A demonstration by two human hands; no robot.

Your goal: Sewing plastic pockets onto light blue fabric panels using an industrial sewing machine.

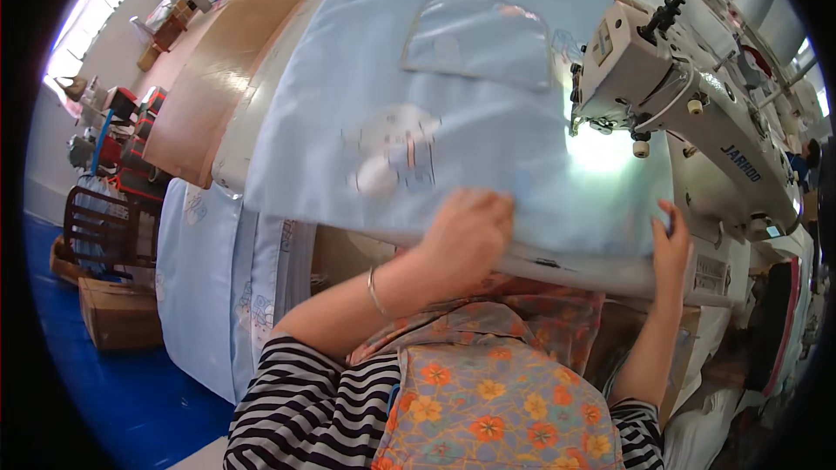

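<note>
A light blue fabric panel [453, 96] with a cartoon print and a sewn patch pocket [477, 42] lies spread over the sewing table. My left hand [466, 228] rests flat on its near edge, fingers together, pressing the cloth down. My right hand [669, 242] holds the fabric's near right corner at the table edge, just below the white industrial sewing machine [688, 96]. The machine's needle area [582, 117] is lit and sits over the cloth's right side.
The wooden tabletop [218, 70] stretches to the left. More pale blue printed fabric [209, 278] hangs off the table's left side. A cardboard box [117, 313] and a dark rack [100, 226] stand on the blue floor at the left.
</note>
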